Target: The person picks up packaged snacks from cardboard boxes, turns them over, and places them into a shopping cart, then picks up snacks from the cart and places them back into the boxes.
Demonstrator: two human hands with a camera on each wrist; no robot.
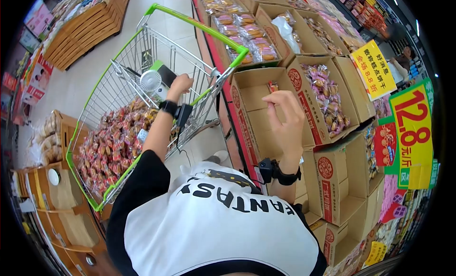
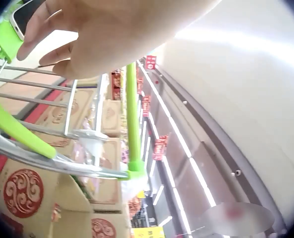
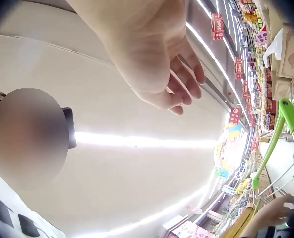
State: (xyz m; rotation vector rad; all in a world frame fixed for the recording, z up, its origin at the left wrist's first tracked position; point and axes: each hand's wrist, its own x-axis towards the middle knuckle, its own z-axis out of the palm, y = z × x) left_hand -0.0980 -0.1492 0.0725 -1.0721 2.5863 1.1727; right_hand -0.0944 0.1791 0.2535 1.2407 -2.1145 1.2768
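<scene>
My left hand [image 1: 181, 85] hovers over the child-seat end of the shopping cart [image 1: 199, 24], its fingers loosely bent with nothing between them. Close beside it are a white handheld fan [image 1: 151, 80] and a dark flat phone-like thing [image 1: 166, 75]; in the left wrist view that phone [image 2: 27, 16] shows behind the fingers. My right hand [image 1: 287, 115] is above a cardboard box [image 1: 251, 114], fingers relaxed and empty, as the right wrist view of the hand [image 3: 162, 64] also shows. Just past its fingertips, one small red-wrapped packet [image 1: 273, 86] lies in the box.
A large heap of red-wrapped snacks [image 1: 114, 147] fills the cart's basket. Boxes of purple-wrapped snacks [image 1: 325, 95] and bagged pastries [image 1: 247, 33] surround the open box. A price sign [image 1: 412, 133] stands at right. Wooden display bins [image 1: 90, 29] are across the aisle.
</scene>
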